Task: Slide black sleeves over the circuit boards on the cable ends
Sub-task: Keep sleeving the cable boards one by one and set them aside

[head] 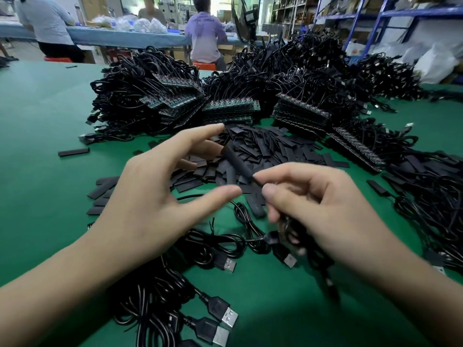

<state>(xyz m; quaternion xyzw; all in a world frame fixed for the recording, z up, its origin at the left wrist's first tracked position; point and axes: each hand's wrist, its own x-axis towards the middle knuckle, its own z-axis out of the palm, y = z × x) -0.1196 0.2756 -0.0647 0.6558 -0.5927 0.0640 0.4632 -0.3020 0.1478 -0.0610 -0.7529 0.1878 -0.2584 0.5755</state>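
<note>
I had the black sleeve [238,164] raised above the green worktop [37,146], slanting up and away from the right hand [320,206], which pinched its near end between thumb and forefinger. Whether a board sat inside it I could not tell. The left hand [160,186] was released, fingers spread and grasping nothing, just beside the sleeve's far tip. Beneath lay a heap of loose sleeves [275,146], with stacked circuit boards [230,108] behind it and USB cables [220,261] nearer me.
</note>
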